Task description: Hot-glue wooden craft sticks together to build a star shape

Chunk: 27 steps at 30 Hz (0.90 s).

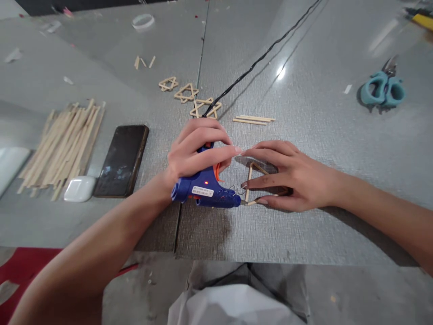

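Observation:
My left hand (203, 146) is wrapped round the handle of a blue glue gun (216, 192), whose small light glows red. The gun's nozzle touches the lower left corner of a wooden stick triangle (249, 180) lying on the grey table. My right hand (291, 176) rests over the triangle's right side, thumb and fingers pressing on its sticks and hiding part of it. The index fingertip of my right hand meets a fingertip of my left. Just beyond my hands lie a few loose thin sticks (253, 120) and three stick stars, one star (186, 93) between the others.
A black cord (250, 67) runs from the gun to the far edge. On the left are a phone (122, 161), a white case (80, 188) and a pile of sticks (62, 149). Blue-handled cutters (383, 90) lie at the right, a clear ring (143, 21) at the back.

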Each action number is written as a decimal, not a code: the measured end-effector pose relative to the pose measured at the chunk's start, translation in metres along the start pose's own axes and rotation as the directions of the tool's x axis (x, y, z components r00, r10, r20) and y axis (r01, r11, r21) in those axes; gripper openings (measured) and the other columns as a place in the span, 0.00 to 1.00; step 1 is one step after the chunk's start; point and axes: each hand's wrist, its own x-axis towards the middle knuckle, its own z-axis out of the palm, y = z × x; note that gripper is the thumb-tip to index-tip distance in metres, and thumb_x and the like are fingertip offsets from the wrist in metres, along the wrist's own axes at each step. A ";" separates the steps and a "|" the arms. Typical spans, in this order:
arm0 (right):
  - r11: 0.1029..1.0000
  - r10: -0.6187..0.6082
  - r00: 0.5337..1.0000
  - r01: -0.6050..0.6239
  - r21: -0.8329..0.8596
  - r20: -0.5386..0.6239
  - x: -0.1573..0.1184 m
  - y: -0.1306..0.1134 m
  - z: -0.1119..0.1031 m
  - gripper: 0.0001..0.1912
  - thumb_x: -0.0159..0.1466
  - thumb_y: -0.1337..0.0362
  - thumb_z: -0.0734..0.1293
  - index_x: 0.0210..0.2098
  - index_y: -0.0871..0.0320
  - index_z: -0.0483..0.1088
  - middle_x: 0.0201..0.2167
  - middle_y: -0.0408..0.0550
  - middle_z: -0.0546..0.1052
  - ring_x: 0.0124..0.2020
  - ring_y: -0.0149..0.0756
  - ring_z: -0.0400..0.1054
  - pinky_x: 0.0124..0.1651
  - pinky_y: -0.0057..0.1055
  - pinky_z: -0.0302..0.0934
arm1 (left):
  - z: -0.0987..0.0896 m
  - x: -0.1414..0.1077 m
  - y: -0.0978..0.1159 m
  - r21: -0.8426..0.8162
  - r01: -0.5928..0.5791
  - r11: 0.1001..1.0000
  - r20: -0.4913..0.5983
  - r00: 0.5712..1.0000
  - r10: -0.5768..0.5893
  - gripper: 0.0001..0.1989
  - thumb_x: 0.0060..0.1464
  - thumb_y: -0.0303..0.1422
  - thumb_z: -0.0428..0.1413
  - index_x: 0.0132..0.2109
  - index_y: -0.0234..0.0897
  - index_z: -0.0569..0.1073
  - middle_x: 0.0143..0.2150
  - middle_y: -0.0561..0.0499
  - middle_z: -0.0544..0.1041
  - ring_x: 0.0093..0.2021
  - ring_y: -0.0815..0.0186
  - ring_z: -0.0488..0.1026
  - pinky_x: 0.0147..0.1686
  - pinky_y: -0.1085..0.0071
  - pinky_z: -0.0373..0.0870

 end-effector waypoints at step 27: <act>1.000 -0.010 1.000 0.010 0.000 -0.016 -0.001 0.001 0.001 0.18 0.76 0.51 0.69 0.59 0.51 0.81 0.72 0.59 0.66 0.71 0.59 0.60 0.68 0.57 0.60 | -0.002 -0.001 0.000 -0.039 -0.081 0.996 0.020 0.996 0.082 0.05 0.68 0.36 0.65 0.49 0.50 0.82 0.46 0.51 0.83 0.49 0.57 0.82 0.48 0.57 0.82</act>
